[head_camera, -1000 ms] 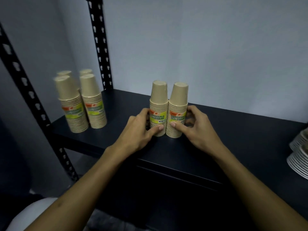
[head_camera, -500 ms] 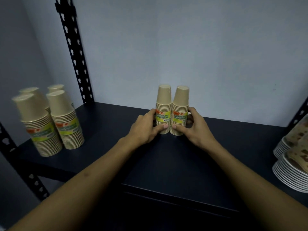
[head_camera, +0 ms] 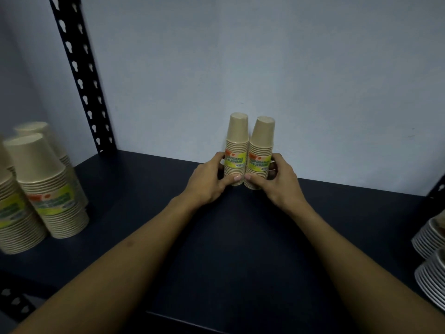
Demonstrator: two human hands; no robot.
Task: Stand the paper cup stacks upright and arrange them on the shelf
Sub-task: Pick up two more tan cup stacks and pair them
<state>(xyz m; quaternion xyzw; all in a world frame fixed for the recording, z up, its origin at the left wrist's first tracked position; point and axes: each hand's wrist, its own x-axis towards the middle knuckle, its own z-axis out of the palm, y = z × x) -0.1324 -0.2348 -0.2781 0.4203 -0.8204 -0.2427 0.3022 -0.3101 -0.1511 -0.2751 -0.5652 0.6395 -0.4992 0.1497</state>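
Two tan paper cup stacks with yellow-green labels stand upright, side by side and touching, at the back of the dark shelf (head_camera: pixel 240 249) against the pale wall. My left hand (head_camera: pixel 208 182) wraps the left stack (head_camera: pixel 237 145) low down, thumb across its front. My right hand (head_camera: pixel 279 180) grips the right stack (head_camera: pixel 262 150) the same way, and this stack leans slightly left. Several more upright cup stacks (head_camera: pixel 45 186) stand grouped at the shelf's left end.
A black perforated upright post (head_camera: pixel 79 75) rises at the back left. Stacks of white plates (head_camera: pixel 431 242) sit at the right edge. Another post part shows at the lower left (head_camera: pixel 14 302).
Both hands have pushed the two stacks back along the shelf until they stand close to the wall. The view has shifted, so the left group sits nearer the frame edge.
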